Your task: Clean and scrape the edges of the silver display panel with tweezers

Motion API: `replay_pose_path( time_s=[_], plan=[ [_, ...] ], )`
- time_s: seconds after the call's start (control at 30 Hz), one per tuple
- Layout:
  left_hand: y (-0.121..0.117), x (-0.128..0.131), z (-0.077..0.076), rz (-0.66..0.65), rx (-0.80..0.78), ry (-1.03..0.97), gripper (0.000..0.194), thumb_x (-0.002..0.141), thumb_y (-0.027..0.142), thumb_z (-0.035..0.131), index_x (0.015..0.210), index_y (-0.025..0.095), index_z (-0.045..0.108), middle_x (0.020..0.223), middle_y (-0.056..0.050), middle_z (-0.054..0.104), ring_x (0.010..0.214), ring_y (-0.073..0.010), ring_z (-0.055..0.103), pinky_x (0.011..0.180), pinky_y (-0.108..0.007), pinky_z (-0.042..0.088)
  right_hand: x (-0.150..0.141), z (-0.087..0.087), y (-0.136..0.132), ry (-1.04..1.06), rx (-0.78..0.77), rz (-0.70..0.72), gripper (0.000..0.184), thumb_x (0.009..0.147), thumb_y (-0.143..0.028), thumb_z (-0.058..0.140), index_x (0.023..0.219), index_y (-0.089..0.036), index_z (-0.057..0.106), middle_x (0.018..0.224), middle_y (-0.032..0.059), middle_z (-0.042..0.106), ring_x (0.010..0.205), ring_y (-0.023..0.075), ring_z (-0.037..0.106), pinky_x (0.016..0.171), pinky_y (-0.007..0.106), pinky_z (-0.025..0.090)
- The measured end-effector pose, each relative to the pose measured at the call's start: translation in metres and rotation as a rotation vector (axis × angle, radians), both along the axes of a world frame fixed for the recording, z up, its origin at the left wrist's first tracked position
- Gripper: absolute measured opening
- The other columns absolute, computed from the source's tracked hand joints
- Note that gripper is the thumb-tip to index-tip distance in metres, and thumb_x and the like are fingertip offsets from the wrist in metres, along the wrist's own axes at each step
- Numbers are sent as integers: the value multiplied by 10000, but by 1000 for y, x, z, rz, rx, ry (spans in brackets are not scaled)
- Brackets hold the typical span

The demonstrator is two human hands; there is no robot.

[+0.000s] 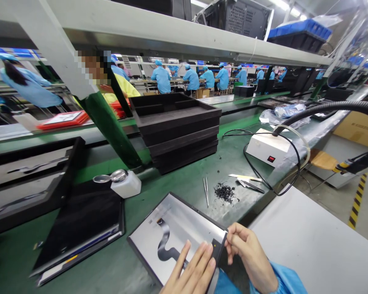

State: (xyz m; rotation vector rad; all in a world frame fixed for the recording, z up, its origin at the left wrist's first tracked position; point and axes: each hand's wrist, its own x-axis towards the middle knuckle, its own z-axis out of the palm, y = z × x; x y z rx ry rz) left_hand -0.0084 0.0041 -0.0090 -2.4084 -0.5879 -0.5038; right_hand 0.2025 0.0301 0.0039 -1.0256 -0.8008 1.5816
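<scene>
A display panel [153, 241] with a silver back and dark edges lies tilted at the bench's front edge. A black, S-shaped flex cable [163, 241] runs across its back. My left hand [191, 269] rests on the panel with fingers stretched out, partly covering the cable's lower end. At the panel's right corner, my right hand [245, 249] has thumb and forefinger pinched together against the edge. What sits between those fingertips is too small to make out. Beyond the panel lie metal tweezers [205, 192] and a heap of black scraps [225, 192].
Stacked dark panels [82, 220] and a white dispenser bottle [127, 184] are at left, beside a black tray [76, 163]. Black foam trays [184, 134] stand behind. A knife [245, 177], white box [268, 147] with cable and black hose [331, 107] are at right. Co-workers [162, 77] sit far back.
</scene>
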Motion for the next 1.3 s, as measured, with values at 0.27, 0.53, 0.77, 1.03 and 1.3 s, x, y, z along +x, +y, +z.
replay_pose_path(
  time_s=[0.27, 0.53, 0.77, 1.03, 1.3],
  plan=[
    [-2, 1, -1, 9, -14, 2, 363, 1034, 283, 403, 1276, 117, 616, 1391, -135, 584, 1352, -284, 483, 1191, -604, 167, 4, -1, -2, -17, 12, 17, 351, 684, -447, 796, 675, -148, 612, 617, 11, 613, 500, 102, 537, 436, 209, 473],
    [-3, 4, 0, 5, -26, -24, 335, 1023, 211, 402, 1246, 120, 635, 1439, -147, 535, 1371, -283, 457, 1198, -589, 156, 5, 7, 0, -23, -42, 28, 531, 538, -586, 877, 619, -145, 591, 577, 11, 603, 501, 108, 543, 392, 197, 463],
    [-3, 4, 1, 14, -31, -29, 332, 1002, 174, 421, 1267, 101, 608, 1492, -161, 466, 1378, -279, 448, 1191, -585, 174, 5, 6, -1, -28, -48, 26, 507, 548, -559, 871, 592, -138, 593, 589, 24, 613, 508, 108, 554, 394, 190, 465],
    [-3, 6, 7, 6, -40, -45, 373, 992, 97, 344, 1223, 111, 637, 1287, -98, 665, 1298, -239, 539, 1210, -584, 96, 4, 5, 3, -145, -63, 38, 275, 577, -387, 708, 585, -164, 549, 555, 11, 616, 446, 100, 541, 369, 191, 435],
    [-2, 8, 8, -7, -74, -23, 408, 1031, 172, 292, 1233, 107, 640, 1288, -99, 663, 1292, -251, 531, 1211, -585, 37, 9, 1, 11, -357, -90, 147, 169, 536, -368, 496, 555, -201, 491, 472, -4, 599, 357, 79, 495, 319, 163, 327]
  ],
)
